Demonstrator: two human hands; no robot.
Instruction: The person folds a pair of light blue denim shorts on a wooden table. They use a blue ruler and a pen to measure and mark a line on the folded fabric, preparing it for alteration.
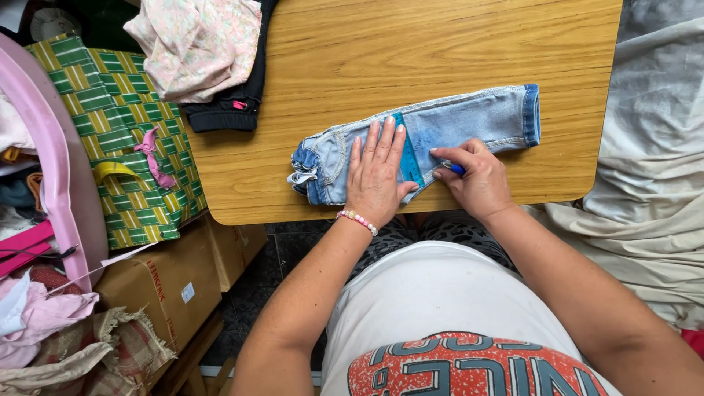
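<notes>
The small pair of light blue jeans (440, 128) lies folded lengthwise on the wooden table (411, 51), close to the table's near edge, waistband end pointing left and cuffed hem pointing right. A teal card or label (408, 158) sits on top of the jeans around their middle.

The left hand (375, 174) is pressed flat on the jeans, fingers straight and spread a bit, covering the left part of the teal piece. There's a pink and white bead bracelet (357, 219) on that wrist. The right hand (475, 178) is just right of the left one, at the jeans' near edge, fingers curled tight around a blue pen (454, 168) with its tip at the teal piece. So both hands sit over the middle of the jeans and hide the fabric there.

Further back on the table from the jeans, at the far left corner, there's a heap of 2 garments: a pale floral cloth (196, 44) over something black (231, 106). Left of the table stands a green and yellow checked bag (121, 139), with cardboard boxes (172, 282) below it. Right of the table is greyish bedding (653, 161).
</notes>
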